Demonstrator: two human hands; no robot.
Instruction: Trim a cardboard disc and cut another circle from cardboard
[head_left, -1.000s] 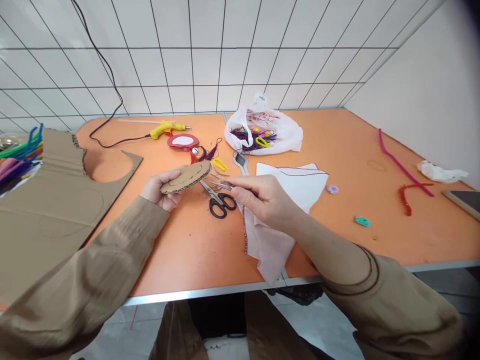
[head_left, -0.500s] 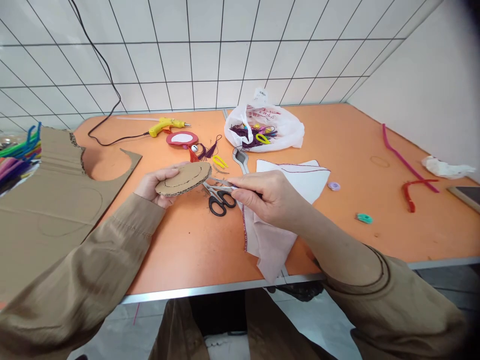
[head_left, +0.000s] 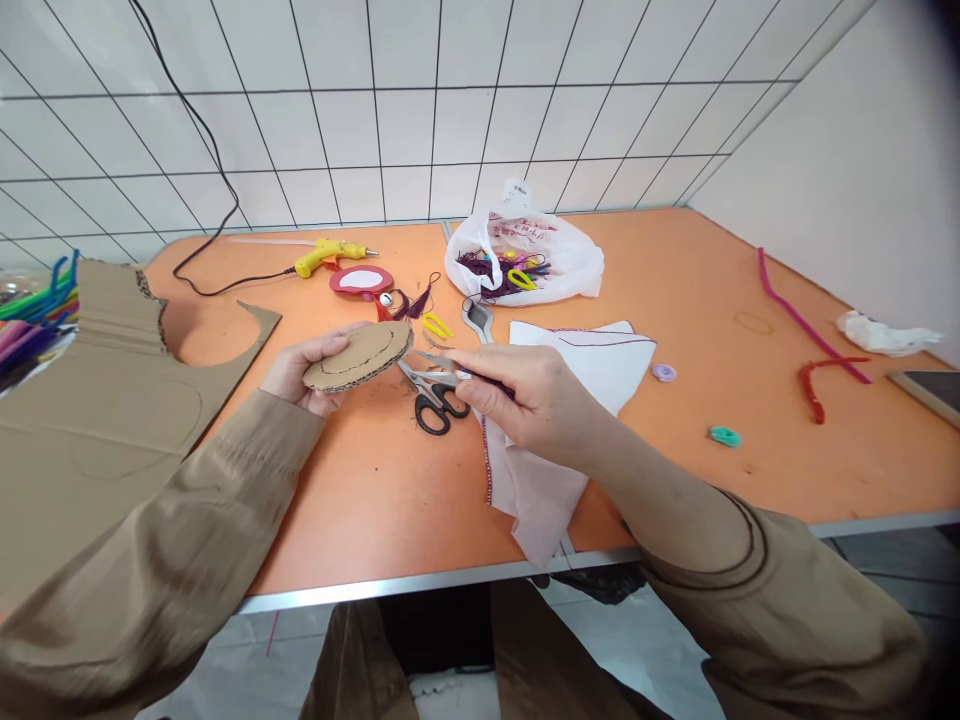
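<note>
Most of the scene is taken up by the orange table [head_left: 337, 540], and its near edge is crossed by both sleeves, so that's the drop to be minded. Left side is covered by the big cardboard sheet [head_left: 90, 430], which could get shoved if the left elbow is swung out. The white cloth [head_left: 592, 360] is spread under the right forearm with a corner reaching the near edge; it could easily be snagged and dragged off by the arm. Behind it the white plastic bag [head_left: 570, 270] is parked, so not much far-side room is offered there. The right hand [head_left: 532, 395] is closed around the handles of a metal-bladed tool [head_left: 435, 360], scissors by the look of it, though how far the blades are spread can't be told. The cardboard disc [head_left: 356, 358] is held up, slightly tilted, just left of those blades, its left rim pinched by the left hand [head_left: 296, 375]; a slip off that corrugated rim could be caused by a loose pinch, and fingers could be nicked. Best room for moving is left on the near side, below the disc. Directly under the blades, the black-handled scissors [head_left: 442, 400] are lying, so they could be bumped if the right hand is dropped.
</note>
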